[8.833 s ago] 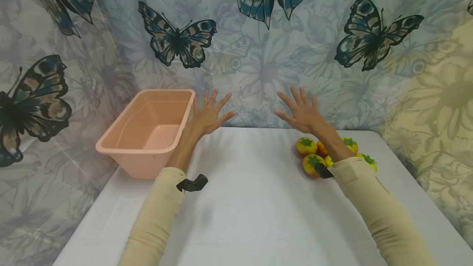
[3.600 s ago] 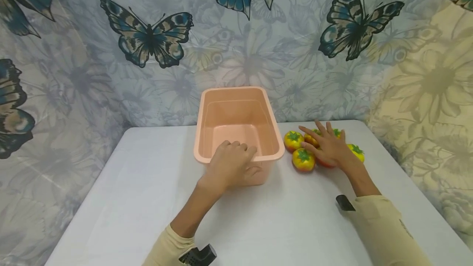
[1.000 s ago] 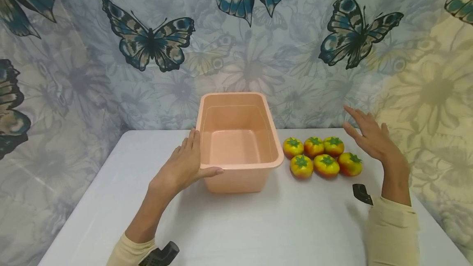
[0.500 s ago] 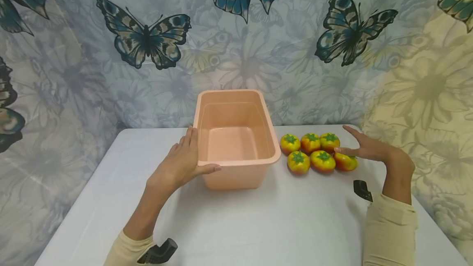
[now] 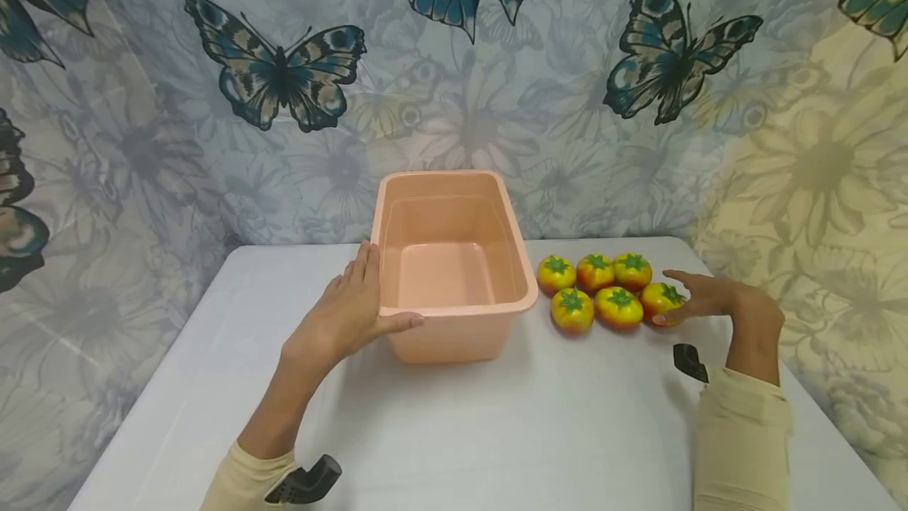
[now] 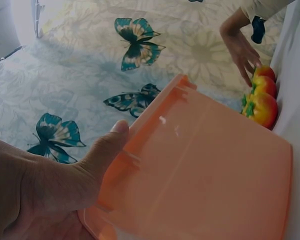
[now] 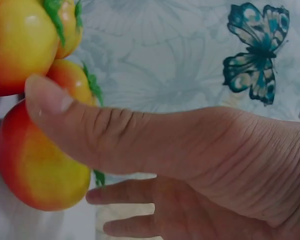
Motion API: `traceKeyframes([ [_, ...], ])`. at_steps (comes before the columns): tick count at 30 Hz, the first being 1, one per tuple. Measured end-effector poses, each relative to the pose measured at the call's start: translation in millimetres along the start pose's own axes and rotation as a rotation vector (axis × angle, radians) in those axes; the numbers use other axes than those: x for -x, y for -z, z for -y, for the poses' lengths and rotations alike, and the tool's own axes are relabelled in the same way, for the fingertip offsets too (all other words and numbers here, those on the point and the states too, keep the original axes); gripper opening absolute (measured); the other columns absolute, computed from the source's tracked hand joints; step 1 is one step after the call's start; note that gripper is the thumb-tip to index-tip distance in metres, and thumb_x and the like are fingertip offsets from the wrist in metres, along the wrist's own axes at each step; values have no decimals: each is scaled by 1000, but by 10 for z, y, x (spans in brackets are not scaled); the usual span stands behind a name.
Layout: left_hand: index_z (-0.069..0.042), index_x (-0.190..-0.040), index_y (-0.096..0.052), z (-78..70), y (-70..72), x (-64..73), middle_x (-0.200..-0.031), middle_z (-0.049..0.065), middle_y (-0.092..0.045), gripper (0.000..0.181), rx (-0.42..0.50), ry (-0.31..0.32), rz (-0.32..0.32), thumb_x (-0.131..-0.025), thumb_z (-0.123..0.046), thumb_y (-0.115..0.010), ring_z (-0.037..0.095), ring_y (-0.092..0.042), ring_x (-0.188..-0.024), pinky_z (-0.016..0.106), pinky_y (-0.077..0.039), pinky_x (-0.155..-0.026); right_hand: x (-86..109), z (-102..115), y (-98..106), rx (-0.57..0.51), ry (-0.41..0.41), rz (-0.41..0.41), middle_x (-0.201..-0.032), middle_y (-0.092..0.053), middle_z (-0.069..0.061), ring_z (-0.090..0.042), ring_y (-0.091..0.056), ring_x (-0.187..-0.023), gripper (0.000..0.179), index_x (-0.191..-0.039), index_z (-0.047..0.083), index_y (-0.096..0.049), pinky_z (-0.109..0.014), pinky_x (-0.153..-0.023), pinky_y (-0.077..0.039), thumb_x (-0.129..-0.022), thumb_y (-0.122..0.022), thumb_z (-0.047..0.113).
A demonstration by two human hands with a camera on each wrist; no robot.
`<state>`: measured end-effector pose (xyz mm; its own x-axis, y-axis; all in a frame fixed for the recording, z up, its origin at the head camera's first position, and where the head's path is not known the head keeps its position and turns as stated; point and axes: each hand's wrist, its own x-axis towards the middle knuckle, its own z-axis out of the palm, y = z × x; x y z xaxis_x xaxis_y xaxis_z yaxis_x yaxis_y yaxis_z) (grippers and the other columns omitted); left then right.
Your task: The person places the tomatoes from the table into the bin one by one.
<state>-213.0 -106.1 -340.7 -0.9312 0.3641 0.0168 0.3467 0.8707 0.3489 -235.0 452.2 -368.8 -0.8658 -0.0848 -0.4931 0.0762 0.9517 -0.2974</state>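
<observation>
A peach-coloured plastic tub (image 5: 450, 340) stands on the white table, nothing visible inside it. My left hand (image 5: 339, 318) rests on its near left corner, fingers straight along the left rim and thumb (image 6: 106, 150) against the near side. To the tub's right sit several round yellow-red fruits with green leafy tops, like tomatoes or persimmons, in two rows. My right hand (image 5: 720, 300) is at the right-end front fruit (image 5: 658, 300), thumb on its near side and fingers at its far side. In the right wrist view the thumb overlaps that fruit (image 7: 45, 167); firm contact cannot be told.
The fruit row's left end, a front fruit (image 5: 571, 311) and a back fruit (image 5: 556, 275), lies close beside the tub. A butterfly-patterned cloth (image 5: 475, 101) hangs behind the table (image 5: 553, 432). Dark cameras (image 5: 305, 483) sit on both sleeves.
The tub has moved from the left to the middle, and the fruits now lie in two rows. Over the last second my right hand came down to the right-end front fruit; my left stayed put.
</observation>
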Motion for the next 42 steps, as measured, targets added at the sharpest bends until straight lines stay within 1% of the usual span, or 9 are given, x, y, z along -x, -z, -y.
traceKeyframes([
  [7, 11, -163, -3, 5, 0, -6, -172, 33, -5, 125, 3, 2, -6, -92, -70, -66, 48, -17, -160, 65, -29, -125, -62, -18, -11, 51, 7, 8, -159, -20, -46, -68, -24, -142, 112, -159, -10, -17, -83, -109, -28, -91, -70, 61],
  [11, 11, -163, -4, 7, 3, -1, -172, 33, -6, 125, 6, 5, -12, -91, -70, -66, 49, -18, -160, 65, -29, -125, -90, -18, -6, 54, 7, 17, -159, -21, -46, -68, -25, -141, 111, -159, -10, -18, -83, -109, -30, -91, -70, 60],
  [15, 11, -163, -4, 20, -9, 9, -172, 33, -7, 125, 12, 5, -15, -91, -70, -66, 51, -21, -158, 65, -30, -124, -104, -18, -19, 35, -34, 45, -160, -20, -44, -67, -25, -141, 111, -160, -7, -19, -84, -108, -29, -90, -71, 62],
  [20, 11, -163, -5, 24, -6, 2, -172, 34, -7, 124, 8, -1, -18, -92, -70, -65, 52, -23, -157, 66, -31, -124, -118, -6, -23, 28, -68, 41, -160, -22, -44, -66, -27, -141, 112, -158, -11, -22, -82, -110, -29, -90, -70, 64],
  [25, 10, -164, -3, 14, -20, -15, -172, 32, -6, 125, 23, 0, -7, -91, -71, -65, 53, -23, -157, 66, -30, -124, -100, -25, -6, 44, -65, 19, -153, -35, -44, -63, -37, -135, 106, -151, -15, -33, -78, -108, -36, -91, -69, 64],
  [27, 10, -163, -4, 16, -29, -12, -172, 33, -7, 125, 22, -1, -11, -91, -70, -66, 53, -24, -157, 65, -31, -124, -81, -33, 6, 50, -46, 1, -147, -42, -42, -61, -43, -130, 99, -144, -15, -38, -75, -106, -40, -91, -70, 62],
  [35, 11, -163, -5, 20, -8, -9, -172, 34, -8, 124, 12, -5, -16, -92, -70, -66, 53, -25, -156, 66, -32, -123, 97, 25, 92, 20, -65, -80, -135, -46, -37, -58, -45, -122, 88, -135, -6, -37, -69, -93, -46, -88, -77, 57],
  [39, 10, -164, -4, 16, -4, -15, -172, 32, -6, 125, 23, -2, -7, -91, -70, -67, 52, -23, -157, 66, -32, -123, 141, 71, 114, 7, -50, -126, -131, -46, -33, -55, -45, -117, 96, -137, -5, -35, -64, -87, -48, -83, -80, 59],
  [42, 9, -164, -3, 11, -7, -23, -173, 31, -5, 126, 25, 2, 0, -90, -71, -67, 51, -22, -158, 65, -31, -124, 155, 94, 114, 1, -33, -158, -131, -46, -33, -55, -45, -117, 103, -140, -7, -31, -65, -87, -50, -81, -82, 60],
])
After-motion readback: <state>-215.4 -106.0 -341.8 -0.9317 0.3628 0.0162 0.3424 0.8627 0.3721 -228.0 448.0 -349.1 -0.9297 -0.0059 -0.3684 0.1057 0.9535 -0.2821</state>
